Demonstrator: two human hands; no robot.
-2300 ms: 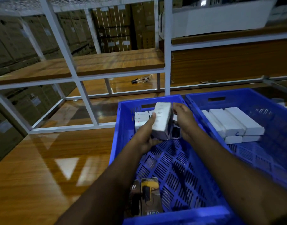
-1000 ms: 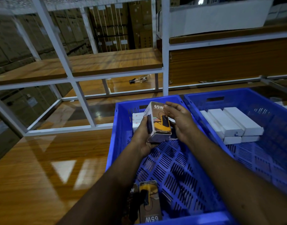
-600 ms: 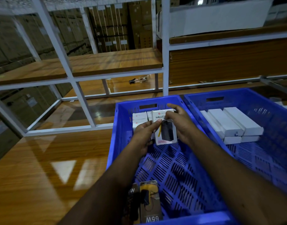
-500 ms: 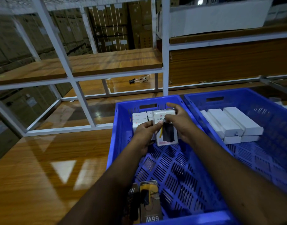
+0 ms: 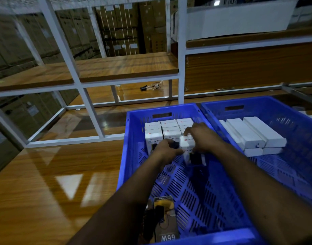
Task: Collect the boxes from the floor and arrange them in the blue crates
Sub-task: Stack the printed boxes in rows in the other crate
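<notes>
Two blue crates sit side by side on a wooden tabletop (image 5: pixel 45 183). The left crate (image 5: pixel 132 156) holds small white boxes standing upright against its far wall: three in the back row (image 5: pixel 168 123), and in the front row two more (image 5: pixel 153 138), with the third being set in place. That sixth box (image 5: pixel 187 143) stands on end at the right of the front row, long axis vertical, its printed face turned toward the camera, touching the neighbour on its left. Both hands are on it: the left hand (image 5: pixel 166 147) has its grip closed on the box's left edge, and the right hand (image 5: pixel 202 137) has its grip closed over the top and right side.

At the near end of the same crate lie two darker boxes (image 5: pixel 165 220), flat on the slotted floor, long axis running toward the camera; one reads "65W" upside down.

The right crate (image 5: pixel 257 105) holds long white boxes (image 5: pixel 254 131) lying flat. Three show on top, side by side, long axes slanting from far left to near right, with the ends of two more showing beneath them.
</notes>
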